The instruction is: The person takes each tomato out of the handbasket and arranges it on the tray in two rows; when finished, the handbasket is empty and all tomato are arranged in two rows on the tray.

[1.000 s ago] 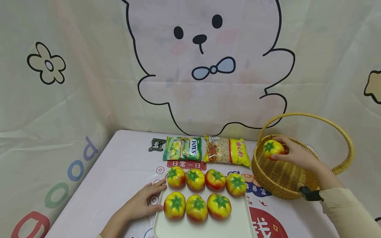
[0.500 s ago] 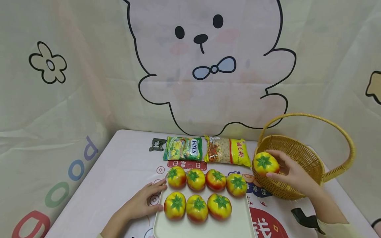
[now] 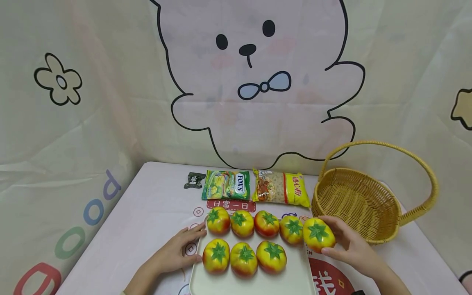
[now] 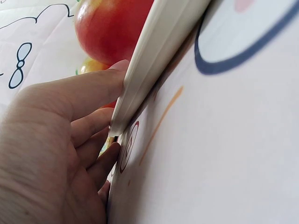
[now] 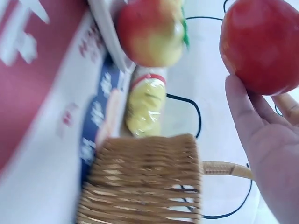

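Observation:
My right hand (image 3: 355, 248) holds a red-and-yellow toy persimmon (image 3: 318, 234) with a green star-shaped top, raised at the tray's right edge. In the right wrist view the fingers grip this persimmon's red side (image 5: 261, 44). It overlaps the end of the back row in the head view. Several more persimmons (image 3: 243, 259) sit in two rows on a cream tray (image 3: 291, 278). At the tray's left side rests my left hand (image 3: 178, 250), fingers extended. Its thumb touches the tray rim (image 4: 152, 56) in the left wrist view, with nothing gripped.
A wicker basket (image 3: 354, 205) with a tall hoop handle stands at the right, no fruit visible inside. Behind the tray lie a green candy bag (image 3: 226, 184), a yellow pasta bag (image 3: 282, 187) and a small black packet (image 3: 194, 180). A printed cloth backdrop closes off the rear.
My right hand has brought the persimmon out of the basket, leftward and toward me, to the tray's right edge. The left hand and the other persimmons have stayed put.

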The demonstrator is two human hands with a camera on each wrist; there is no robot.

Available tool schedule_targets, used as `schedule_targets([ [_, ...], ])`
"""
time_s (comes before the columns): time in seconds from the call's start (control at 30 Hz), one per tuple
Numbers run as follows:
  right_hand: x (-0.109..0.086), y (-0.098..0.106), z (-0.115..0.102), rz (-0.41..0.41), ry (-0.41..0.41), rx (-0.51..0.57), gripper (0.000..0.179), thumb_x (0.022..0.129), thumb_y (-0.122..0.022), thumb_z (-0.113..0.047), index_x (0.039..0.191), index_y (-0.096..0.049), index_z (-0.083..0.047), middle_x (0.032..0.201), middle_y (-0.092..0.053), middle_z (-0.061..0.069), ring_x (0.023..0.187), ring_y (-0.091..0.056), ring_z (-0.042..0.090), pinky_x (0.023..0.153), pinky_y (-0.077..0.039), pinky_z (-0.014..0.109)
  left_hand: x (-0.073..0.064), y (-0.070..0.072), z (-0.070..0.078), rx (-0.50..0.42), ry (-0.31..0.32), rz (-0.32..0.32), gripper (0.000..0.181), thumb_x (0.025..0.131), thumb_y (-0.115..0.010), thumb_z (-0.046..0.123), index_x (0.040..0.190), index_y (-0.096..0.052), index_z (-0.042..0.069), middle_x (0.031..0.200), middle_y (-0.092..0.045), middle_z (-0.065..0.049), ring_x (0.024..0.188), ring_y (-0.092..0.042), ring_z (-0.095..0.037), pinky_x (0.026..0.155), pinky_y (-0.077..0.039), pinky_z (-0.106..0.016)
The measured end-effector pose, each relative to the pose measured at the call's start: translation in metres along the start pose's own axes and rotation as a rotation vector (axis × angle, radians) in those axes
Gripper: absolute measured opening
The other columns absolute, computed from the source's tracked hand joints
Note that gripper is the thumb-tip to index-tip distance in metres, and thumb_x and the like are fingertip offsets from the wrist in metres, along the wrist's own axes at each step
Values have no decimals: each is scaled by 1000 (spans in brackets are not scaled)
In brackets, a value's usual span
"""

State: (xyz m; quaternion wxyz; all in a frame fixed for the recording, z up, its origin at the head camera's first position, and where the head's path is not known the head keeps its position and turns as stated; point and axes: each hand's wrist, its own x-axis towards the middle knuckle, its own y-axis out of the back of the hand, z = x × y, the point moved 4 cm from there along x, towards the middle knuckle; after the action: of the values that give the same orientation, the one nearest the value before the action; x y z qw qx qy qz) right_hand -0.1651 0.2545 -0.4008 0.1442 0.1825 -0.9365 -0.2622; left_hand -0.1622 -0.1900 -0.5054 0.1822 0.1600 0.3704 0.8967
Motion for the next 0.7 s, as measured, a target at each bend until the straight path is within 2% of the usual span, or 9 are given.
schedule_targets([
  [0.1, -7, -11, 5, -16, -55, 47, 58, 84, -67, -2, 135, -40, -3, 129, -49, -13, 114, -47, -9, 91, -43, 9, 0, 0, 0, -11, 22, -5, 60, 79, -71, 44, 133, -56, 22, 149, -41, 4, 138, -36, -29, 112, -19, -55],
  [0.27, -13, -28, 18, -76, -222, 115, 61, 86, -67, -10, 138, -36, -1, 138, -44, 12, 114, -43, -16, 89, -44, 10, 0, 0, -1, -15, 36, -9, 61, 78, -71, 44, 133, -56, 22, 149, -40, 7, 139, -35, -29, 113, -19, -53],
  [0.33, -15, -32, 23, -93, -291, 124, 65, 85, -68, -14, 139, -35, -2, 142, -39, 18, 121, -46, -4, 92, -48, 16, 0, 0, -1, -7, 28, -7, 61, 78, -71, 44, 133, -56, 21, 149, -40, 6, 139, -35, -29, 113, -20, -53],
  [0.4, -16, -35, 27, -111, -333, 145, 67, 85, -69, -16, 140, -34, -3, 145, -34, 20, 121, -47, -1, 93, -49, 18, 0, 0, -1, 7, 14, 1, 61, 79, -70, 45, 133, -56, 22, 149, -41, 5, 138, -37, -30, 113, -21, -53],
  [0.5, -17, -38, 30, -141, -357, 172, 68, 85, -69, -16, 141, -33, -4, 145, -33, 22, 119, -50, 3, 92, -49, 20, 0, 0, 0, 25, -5, 10, 60, 79, -70, 45, 133, -56, 22, 149, -42, 3, 137, -38, -31, 112, -21, -51],
  [0.57, -17, -40, 31, -169, -347, 193, 68, 86, -68, -16, 141, -32, -2, 144, -33, 24, 110, -49, -8, 88, -48, 14, 0, 0, -1, 26, -3, 11, 60, 79, -70, 45, 133, -56, 22, 149, -41, 3, 137, -38, -30, 112, -21, -50],
  [0.63, -16, -42, 32, -196, -339, 207, 68, 86, -68, -16, 141, -31, -1, 142, -35, 26, 109, -53, -5, 87, -49, 15, 0, 0, -1, 15, 9, 5, 61, 78, -71, 45, 133, -56, 22, 149, -41, 5, 138, -37, -29, 112, -19, -48],
  [0.7, -16, -44, 33, -229, -341, 238, 67, 87, -67, -15, 141, -31, 0, 141, -34, 28, 112, -56, 5, 87, -51, 19, 0, 0, -1, 1, 24, -1, 62, 78, -71, 46, 133, -56, 23, 149, -40, 7, 139, -36, -27, 112, -17, -47],
])
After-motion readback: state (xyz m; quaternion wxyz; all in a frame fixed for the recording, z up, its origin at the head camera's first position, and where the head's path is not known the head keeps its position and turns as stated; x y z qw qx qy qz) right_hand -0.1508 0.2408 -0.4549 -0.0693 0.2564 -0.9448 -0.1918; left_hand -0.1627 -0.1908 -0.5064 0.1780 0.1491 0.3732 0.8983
